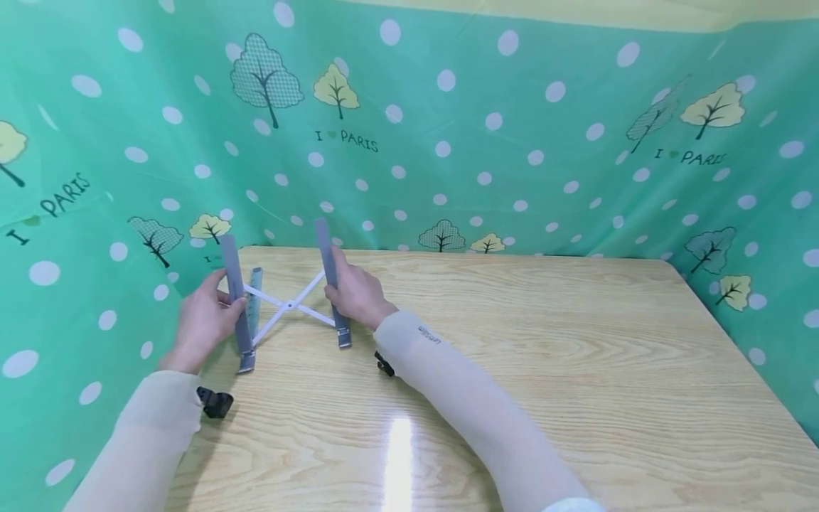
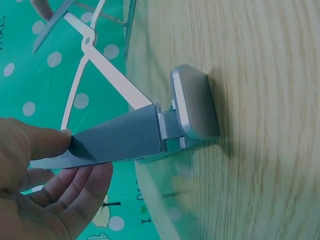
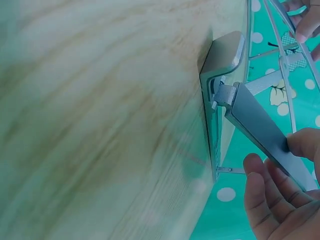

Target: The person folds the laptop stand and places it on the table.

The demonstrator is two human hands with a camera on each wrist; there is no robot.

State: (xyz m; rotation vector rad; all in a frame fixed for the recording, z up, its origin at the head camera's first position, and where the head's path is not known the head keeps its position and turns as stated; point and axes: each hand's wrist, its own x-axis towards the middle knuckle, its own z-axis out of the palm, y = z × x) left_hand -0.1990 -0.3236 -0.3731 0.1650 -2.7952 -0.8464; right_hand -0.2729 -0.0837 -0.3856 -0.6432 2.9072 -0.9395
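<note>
A grey folding laptop stand is spread on the left part of the table, its pale crossbars forming an X between two grey support arms. My left hand grips the left support arm, thumb on one face and fingers behind. On the other side, my right hand holds the right support arm between thumb and fingers. Each arm has a lip at its near end, such as the left lip close to the tabletop. A bluish base rail shows beside the left arm.
The light wood-grain table extends far to the right. A green dotted curtain printed with trees hangs behind and along both sides, close to my left hand. A strip of reflected light lies on the near tabletop.
</note>
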